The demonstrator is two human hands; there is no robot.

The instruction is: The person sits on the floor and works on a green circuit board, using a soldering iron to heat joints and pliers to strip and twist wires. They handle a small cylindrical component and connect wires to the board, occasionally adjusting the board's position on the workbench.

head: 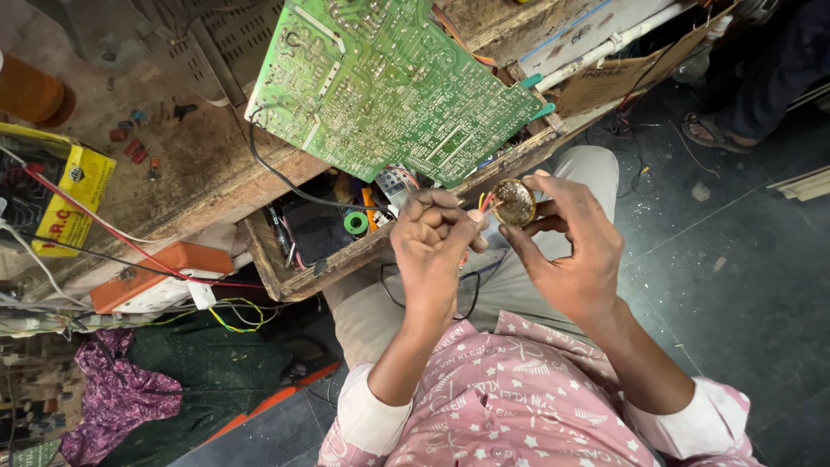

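My right hand (571, 246) holds a small round brass-coloured part (515, 202) between thumb and fingertips, just below the bench edge. Thin red and yellow wires (488, 201) run from that part toward my left hand (437, 242), whose fingers are pinched shut on their ends. Both hands are raised above my lap, almost touching. A large green circuit board (389, 82) lies tilted on the wooden bench just above the hands.
An open wooden drawer (285, 278) under the bench holds a green tape roll (355, 223) and small parts. An orange-and-white device (156, 278) with wires and a yellow box (73, 199) lie left. Another person's sandalled foot (713, 131) rests on the dark floor, upper right.
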